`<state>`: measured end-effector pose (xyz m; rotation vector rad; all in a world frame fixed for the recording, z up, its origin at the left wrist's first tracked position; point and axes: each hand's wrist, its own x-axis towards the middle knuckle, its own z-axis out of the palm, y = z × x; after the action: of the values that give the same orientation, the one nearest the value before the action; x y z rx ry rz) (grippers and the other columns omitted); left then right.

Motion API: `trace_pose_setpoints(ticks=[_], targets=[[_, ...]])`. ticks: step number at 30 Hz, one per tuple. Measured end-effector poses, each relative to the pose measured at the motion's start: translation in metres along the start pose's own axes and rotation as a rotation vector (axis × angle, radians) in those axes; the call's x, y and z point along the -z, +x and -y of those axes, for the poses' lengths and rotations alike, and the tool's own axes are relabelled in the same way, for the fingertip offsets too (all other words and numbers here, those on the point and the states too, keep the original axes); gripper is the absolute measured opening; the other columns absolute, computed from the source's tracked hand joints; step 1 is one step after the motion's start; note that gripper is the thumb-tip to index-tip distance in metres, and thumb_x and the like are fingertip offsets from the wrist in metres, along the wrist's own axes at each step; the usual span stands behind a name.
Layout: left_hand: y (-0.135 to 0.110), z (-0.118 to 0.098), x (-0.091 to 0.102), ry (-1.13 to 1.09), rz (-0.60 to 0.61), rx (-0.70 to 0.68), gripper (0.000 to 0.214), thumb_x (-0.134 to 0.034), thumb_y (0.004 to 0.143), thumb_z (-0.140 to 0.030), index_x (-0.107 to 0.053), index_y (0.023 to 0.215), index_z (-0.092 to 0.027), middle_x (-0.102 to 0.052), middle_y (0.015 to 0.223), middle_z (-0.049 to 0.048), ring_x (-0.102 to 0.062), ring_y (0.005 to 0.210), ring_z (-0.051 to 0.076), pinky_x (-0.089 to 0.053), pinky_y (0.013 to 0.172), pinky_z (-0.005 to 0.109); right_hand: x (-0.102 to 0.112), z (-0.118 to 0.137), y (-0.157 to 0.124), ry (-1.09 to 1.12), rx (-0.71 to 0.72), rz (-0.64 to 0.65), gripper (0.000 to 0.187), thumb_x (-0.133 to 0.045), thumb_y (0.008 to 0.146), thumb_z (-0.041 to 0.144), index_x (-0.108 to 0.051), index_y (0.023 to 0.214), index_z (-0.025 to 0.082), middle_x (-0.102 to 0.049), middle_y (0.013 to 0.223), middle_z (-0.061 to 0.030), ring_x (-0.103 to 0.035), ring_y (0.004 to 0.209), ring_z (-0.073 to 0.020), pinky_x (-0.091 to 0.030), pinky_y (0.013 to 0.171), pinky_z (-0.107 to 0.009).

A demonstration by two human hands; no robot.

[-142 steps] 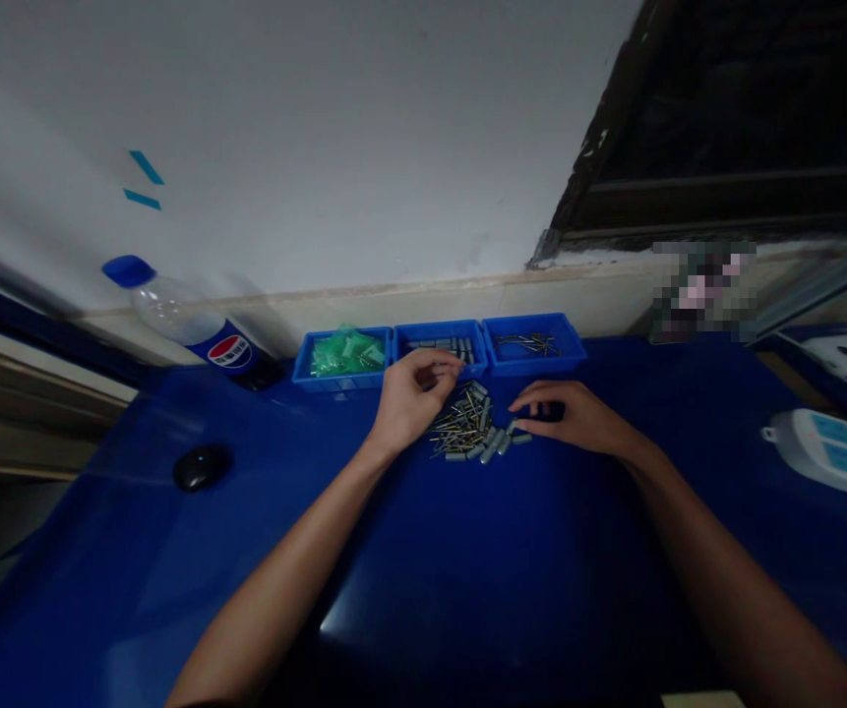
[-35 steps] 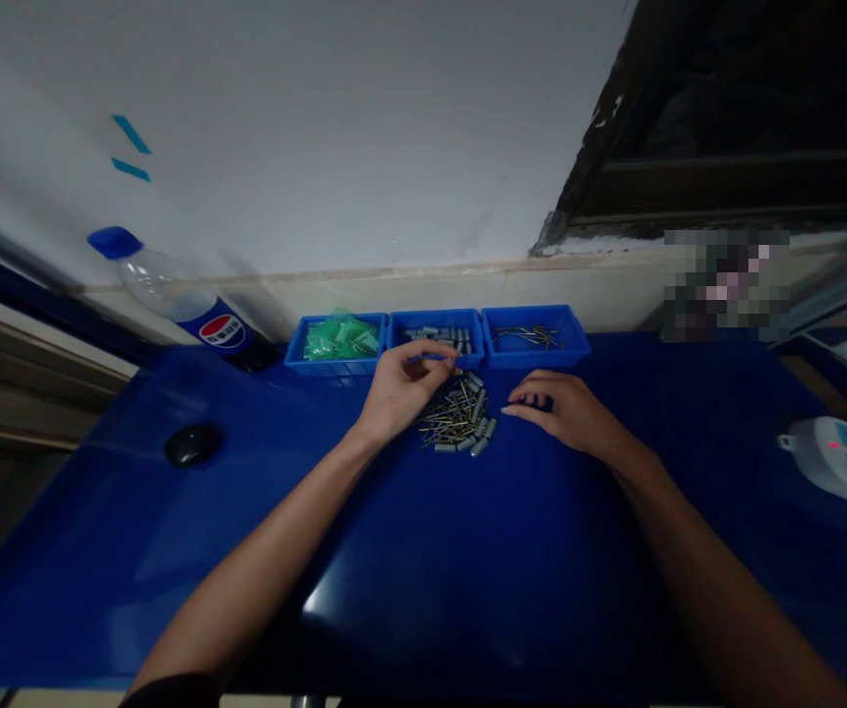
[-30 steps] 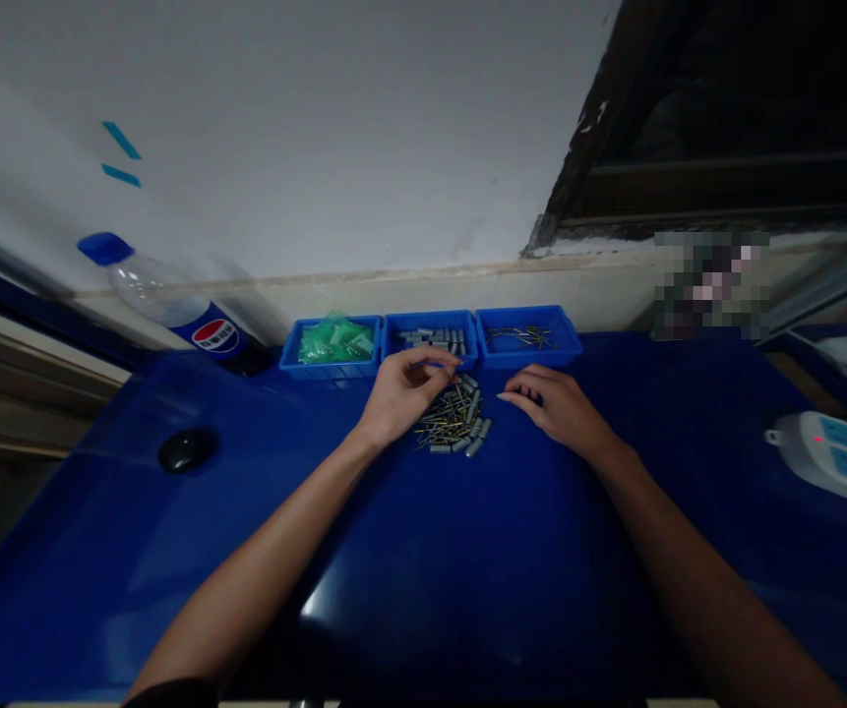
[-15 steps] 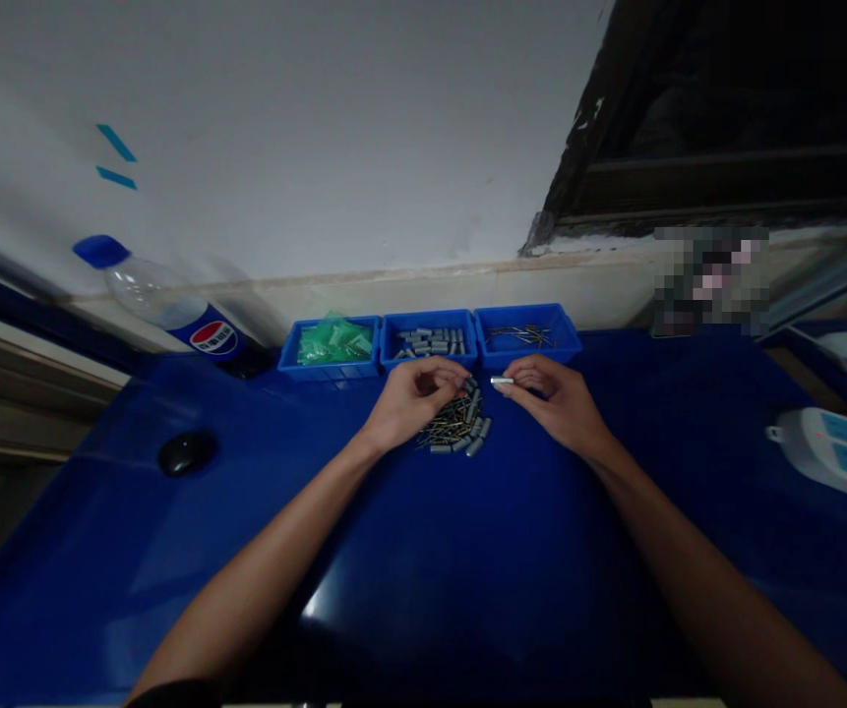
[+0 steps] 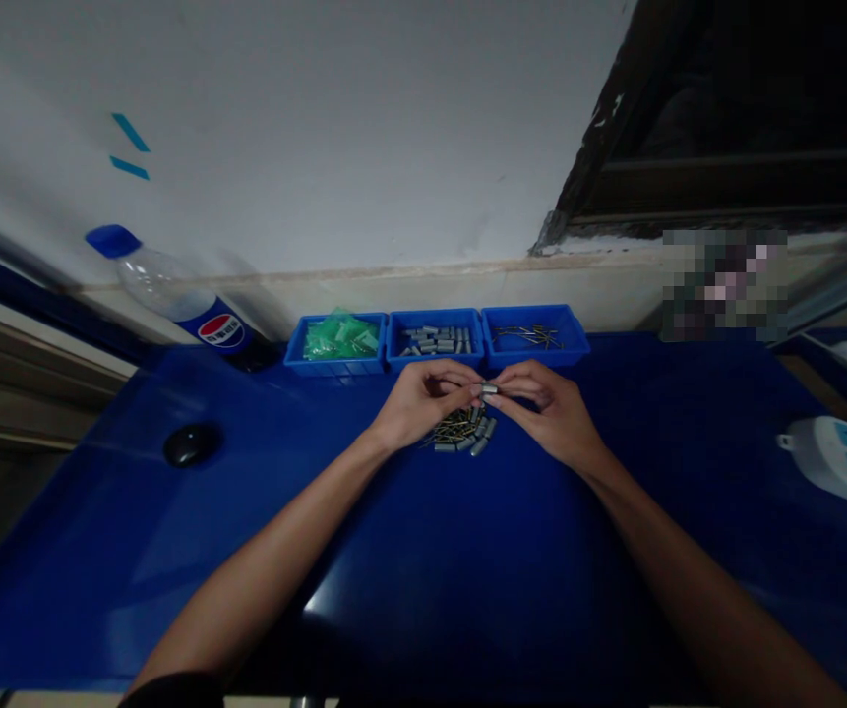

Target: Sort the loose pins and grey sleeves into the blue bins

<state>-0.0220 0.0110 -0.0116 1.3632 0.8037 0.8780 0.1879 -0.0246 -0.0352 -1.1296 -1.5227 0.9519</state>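
One small silvery metal cylinder is pinched in the right hand, head view; left hand meets its end, can't tell if gripping. Probably held near that loose grey-and-brassy metal parts heap for easy reach.

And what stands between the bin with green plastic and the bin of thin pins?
The middle blue bin, holding grey cylinders, as the head view shows.
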Motion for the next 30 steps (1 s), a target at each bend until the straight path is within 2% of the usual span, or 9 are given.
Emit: trace_pose_setpoints(ticks=[2,5,8,10,14,17,21,25,30], targets=[[0.002,0.001,0.004,-0.005,-0.094,0.004,0.022,-0.084,0.078,-0.029,-0.076,0.093,-0.015,-0.079,0.089,0.0078,-0.078,0.081,0.02,-0.064,0.084,0.037,0.003,-0.001,0.001,-0.103,0.025,0.027,0.019,-0.081,0.085,0.033,-0.068,0.096,0.026,-0.08,0.093,-0.0033,-0.078,0.087,-0.0226,-0.062,0.083,-0.039],[0.008,0.004,0.014,-0.043,-0.29,-0.047,0.025,-0.086,0.076,-0.029,-0.076,0.096,-0.016,-0.08,0.094,0.0068,-0.079,0.092,0.023,-0.062,0.094,0.041,0.012,-0.002,0.002,-0.336,0.078,0.173,0.01,-0.077,0.085,0.027,-0.069,0.09,0.024,-0.076,0.085,-0.002,-0.071,0.077,-0.0201,-0.056,0.073,-0.036],[0.011,0.006,0.022,-0.048,-0.437,-0.123,0.029,-0.088,0.075,-0.029,-0.076,0.099,-0.018,-0.079,0.108,0.0065,-0.077,0.101,0.022,-0.058,0.103,0.042,0.018,-0.004,0.002,-0.462,0.113,0.31,0.015,-0.081,0.081,0.027,-0.069,0.088,0.024,-0.074,0.087,-0.0017,-0.067,0.079,-0.0203,-0.051,0.074,-0.035],[0.011,0.005,0.024,-0.026,-0.473,-0.13,0.028,-0.087,0.076,-0.028,-0.076,0.1,-0.018,-0.078,0.112,0.0065,-0.076,0.101,0.021,-0.057,0.104,0.04,0.02,-0.006,0.002,-0.486,0.127,0.35,0.016,-0.082,0.08,0.026,-0.068,0.087,0.024,-0.073,0.088,-0.0019,-0.066,0.082,-0.0206,-0.05,0.076,-0.035],[0.008,0.001,0.019,-0.011,-0.388,-0.093,0.019,-0.081,0.082,-0.027,-0.076,0.097,-0.017,-0.077,0.103,0.0059,-0.076,0.093,0.02,-0.06,0.093,0.037,0.022,-0.009,0.002,-0.49,0.12,0.363,0.014,-0.08,0.081,0.022,-0.069,0.089,0.023,-0.072,0.087,-0.0017,-0.065,0.082,-0.0199,-0.05,0.076,-0.033],[0.006,-0.001,0.015,0.012,-0.327,-0.076,0.017,-0.08,0.083,-0.028,-0.076,0.095,-0.017,-0.077,0.098,0.0051,-0.076,0.087,0.019,-0.061,0.085,0.035,0.025,-0.012,0.005,-0.482,0.097,0.323,0.012,-0.077,0.083,0.021,-0.072,0.093,0.023,-0.073,0.091,-0.0031,-0.067,0.081,-0.0193,-0.052,0.076,-0.033],[0.005,-0.003,0.014,0.041,-0.295,-0.064,0.017,-0.079,0.083,-0.03,-0.076,0.094,-0.017,-0.078,0.099,0.0058,-0.076,0.083,0.017,-0.061,0.084,0.034,0.028,-0.015,0.007,-0.423,0.056,0.255,0.006,-0.074,0.087,0.026,-0.079,0.09,0.024,-0.076,0.094,-0.0057,-0.07,0.076,-0.0194,-0.057,0.073,-0.035],[0.005,-0.002,0.014,0.053,-0.252,-0.053,0.017,-0.078,0.083,-0.028,-0.076,0.096,-0.016,-0.078,0.102,0.0067,-0.076,0.081,0.016,-0.062,0.083,0.034,0.026,-0.017,0.008,-0.207,-0.063,0.087,0.014,-0.081,0.084,0.038,-0.08,0.085,0.024,-0.08,0.091,-0.006,-0.077,0.079,-0.0234,-0.062,0.078,-0.039],[0.004,0.001,0.013,0.082,-0.154,-0.034,0.017,-0.077,0.085,-0.027,-0.077,0.098,-0.016,-0.077,0.103,0.008,-0.075,0.08,0.015,-0.062,0.083,0.032,0.018,-0.012,0.01,0.053,-0.208,-0.077,0.023,-0.087,0.078,0.043,-0.078,0.08,0.022,-0.079,0.072,-0.0047,-0.076,0.067,-0.0224,-0.062,0.065,-0.036]])
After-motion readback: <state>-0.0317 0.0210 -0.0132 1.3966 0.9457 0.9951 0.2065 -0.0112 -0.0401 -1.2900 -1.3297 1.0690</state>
